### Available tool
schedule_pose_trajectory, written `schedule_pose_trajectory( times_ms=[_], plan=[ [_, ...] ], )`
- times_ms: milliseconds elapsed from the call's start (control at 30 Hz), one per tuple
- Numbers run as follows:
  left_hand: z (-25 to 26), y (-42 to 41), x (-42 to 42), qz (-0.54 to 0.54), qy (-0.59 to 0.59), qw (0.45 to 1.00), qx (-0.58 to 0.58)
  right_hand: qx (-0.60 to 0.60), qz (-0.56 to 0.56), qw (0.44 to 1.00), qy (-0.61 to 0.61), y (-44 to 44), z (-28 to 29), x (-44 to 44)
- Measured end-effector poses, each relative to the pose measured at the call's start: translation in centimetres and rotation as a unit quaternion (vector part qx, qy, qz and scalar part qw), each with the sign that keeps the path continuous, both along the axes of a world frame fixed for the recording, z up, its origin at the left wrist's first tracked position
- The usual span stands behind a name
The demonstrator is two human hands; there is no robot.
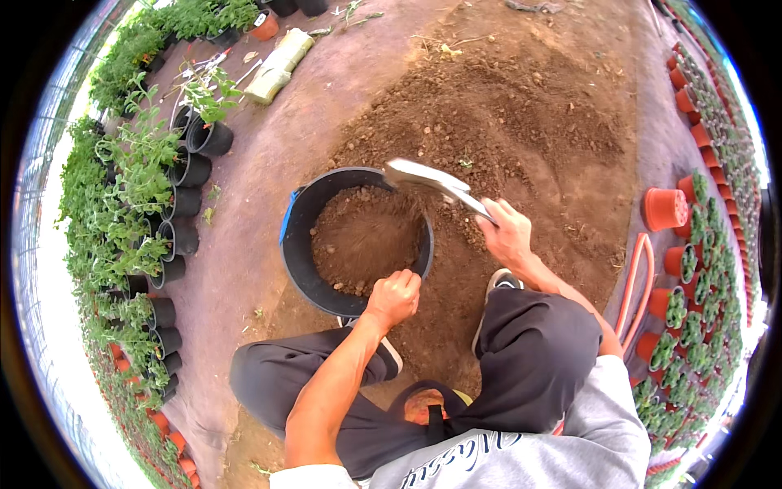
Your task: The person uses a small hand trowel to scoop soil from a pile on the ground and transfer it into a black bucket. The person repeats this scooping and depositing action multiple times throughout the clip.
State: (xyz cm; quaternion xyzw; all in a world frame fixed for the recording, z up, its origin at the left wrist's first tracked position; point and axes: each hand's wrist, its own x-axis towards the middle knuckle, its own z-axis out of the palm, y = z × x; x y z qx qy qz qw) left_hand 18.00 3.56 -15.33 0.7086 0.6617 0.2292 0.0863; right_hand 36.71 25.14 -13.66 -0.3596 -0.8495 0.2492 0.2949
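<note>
A round black plastic tub [299, 263] stands on the bare ground before my feet, partly filled with brown soil [360, 238]. My left hand [394, 299] grips the tub's near right rim. In my right hand [507, 229] is the handle of a metal hand trowel [427, 174], tilted over the far right rim. Loose soil falls from its blade into the tub, and motion blurs both. A blue strip [288, 217] shows on the tub's left side. Right of the tub and beyond it spreads a heap of loose soil [489, 116].
Potted plants in black pots [190, 168] line the left side. Rows of orange pots [672, 260] with small plants run along the right, near an upturned orange pot [665, 209] and an orange hose [635, 287]. A pale rolled bundle [279, 66] lies far left.
</note>
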Motion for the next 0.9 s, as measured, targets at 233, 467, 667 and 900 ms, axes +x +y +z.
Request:
schedule_pose_trajectory(
  times_ms=[233,467,667,900],
  plan=[
    [-0.2,0.0,0.3,-0.003,0.013,1.000,-0.019,-0.388,-0.130,0.907,-0.104,-2.2,-12.4,18.7],
    [-0.1,0.1,0.1,-0.010,0.003,1.000,-0.029,-0.465,-0.210,0.860,-0.030,9.0,-18.5,7.3],
    [0.0,0.7,0.2,-0.021,0.016,0.999,-0.045,-0.428,-0.236,0.872,0.031,16.0,-19.8,-0.6],
    [0.0,-0.3,0.4,0.006,0.011,1.000,-0.022,-0.349,-0.167,0.922,0.029,10.7,-11.7,-0.6]
  ],
)
